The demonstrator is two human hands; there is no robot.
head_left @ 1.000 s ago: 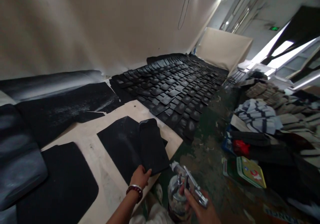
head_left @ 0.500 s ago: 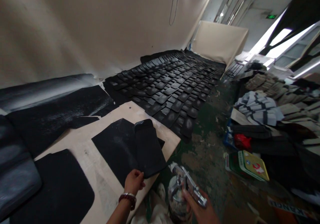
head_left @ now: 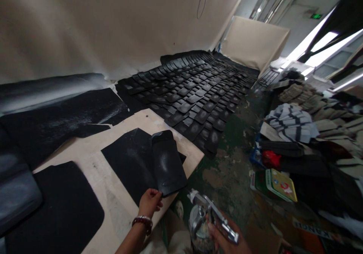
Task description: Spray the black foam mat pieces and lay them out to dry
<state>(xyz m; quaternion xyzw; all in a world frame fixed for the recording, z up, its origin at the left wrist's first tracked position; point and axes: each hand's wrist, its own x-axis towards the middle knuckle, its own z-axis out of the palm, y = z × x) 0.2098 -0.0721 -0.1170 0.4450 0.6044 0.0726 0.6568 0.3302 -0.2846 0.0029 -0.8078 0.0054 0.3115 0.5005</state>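
My left hand (head_left: pixel 151 202), with a beaded bracelet at the wrist, pinches the near left corner of a black rounded panel (head_left: pixel 168 167). A whitish sprayed patch shows on that panel's middle. Under it lies a larger black sheet (head_left: pixel 129 159) on a pale board (head_left: pixel 107 197). My right hand (head_left: pixel 222 231) is wrapped round the handle of a metal spray gun (head_left: pixel 211 210) with a cup below, its nozzle pointing left toward the panel. Another black panel (head_left: pixel 59 208) lies on the board at the left.
Many overlapping black panels (head_left: pixel 195 91) spread along the pale wall covering (head_left: pixel 99 23). On the floor at the right stand a green and yellow tin (head_left: pixel 275 186), a red bag (head_left: pixel 271 158), a checked cloth (head_left: pixel 292 121) and stacked fabric pieces (head_left: pixel 300 91).
A whitish patch has appeared on the panel under my left hand. The view has shifted slightly; both hands keep their holds.
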